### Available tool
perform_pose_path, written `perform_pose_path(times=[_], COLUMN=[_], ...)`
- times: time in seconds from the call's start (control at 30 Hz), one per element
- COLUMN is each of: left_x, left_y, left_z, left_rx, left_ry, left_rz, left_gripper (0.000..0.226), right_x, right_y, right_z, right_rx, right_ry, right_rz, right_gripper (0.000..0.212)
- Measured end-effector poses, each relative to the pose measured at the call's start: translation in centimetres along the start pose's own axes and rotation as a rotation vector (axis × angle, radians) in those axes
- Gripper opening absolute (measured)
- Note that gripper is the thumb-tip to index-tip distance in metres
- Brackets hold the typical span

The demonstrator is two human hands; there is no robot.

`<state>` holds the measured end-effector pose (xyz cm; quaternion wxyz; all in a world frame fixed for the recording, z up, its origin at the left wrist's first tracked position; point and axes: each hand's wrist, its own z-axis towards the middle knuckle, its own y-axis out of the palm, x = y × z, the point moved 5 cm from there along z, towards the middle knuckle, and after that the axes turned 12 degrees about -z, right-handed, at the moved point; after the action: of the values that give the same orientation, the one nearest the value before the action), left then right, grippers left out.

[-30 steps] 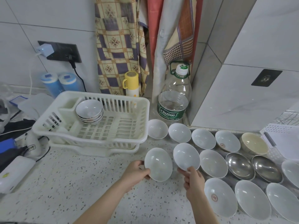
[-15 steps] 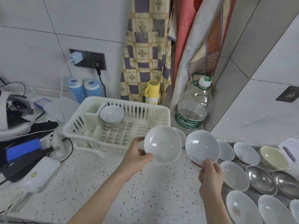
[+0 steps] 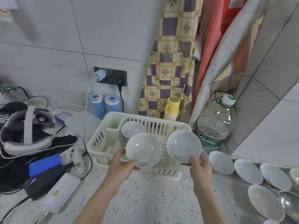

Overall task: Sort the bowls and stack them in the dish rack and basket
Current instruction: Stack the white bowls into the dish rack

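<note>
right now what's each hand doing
left hand: holding a white bowl by its rim
right hand: holding another white bowl

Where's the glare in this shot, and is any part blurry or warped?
Head view: small highlights glint inside the bowl in the left hand and the bowl in the right hand; the water bottle also reflects light. The upper left wall is smeared by motion blur. Wide-angle distortion bends the tile lines and tilts the corner wall on the right.

Even, soft, fairly bright light with faint shadows; small glints on the glazed bowls [image 3: 247, 171]. Wide-angle bending at the edges, upper left blurred.
</note>
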<state>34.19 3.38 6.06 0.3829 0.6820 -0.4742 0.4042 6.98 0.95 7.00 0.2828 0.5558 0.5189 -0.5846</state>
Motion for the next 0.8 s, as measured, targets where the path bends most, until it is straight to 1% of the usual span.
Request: perform_pose_path(times=[0.13,0.23,0.33,0.47,0.6,0.8], left_x=[1.4,2.4,2.8,3.2,3.4,3.5], left_y=[-2.3,-3.8,-5.0,-5.3,-4.4,-2.7], left_z=[1.6,3.0,4.7,7.3,9.4,12.0], left_rx=[0.057,0.085,0.107,0.088,0.056,0.027], left_ry=[0.046,0.07,0.072,0.036,0.028,0.027], left_rz=[-0.075,-0.105,-0.097,-0.138,-0.134,-0.181], left_gripper=[0.041,0.043,0.043,0.039,0.038,0.039], right_x=[-0.5,-0.2,0.5,0.9,1.7,2.2], right_y=[3.7,6.0,8.3,10.9,12.1,13.4], right_z=[2.4,4.7,7.0,9.5,11.0,12.0], right_rx=[-0.038,-0.062,-0.133,-0.244,-0.224,-0.237], right_ry=[0.06,0.107,0.182,0.251,0.241,0.263], right_rz=[-0.056,-0.144,-0.195,-0.303,-0.395,-0.399], right_gripper=[0.035,0.036,0.038,0.041,0.048,0.051])
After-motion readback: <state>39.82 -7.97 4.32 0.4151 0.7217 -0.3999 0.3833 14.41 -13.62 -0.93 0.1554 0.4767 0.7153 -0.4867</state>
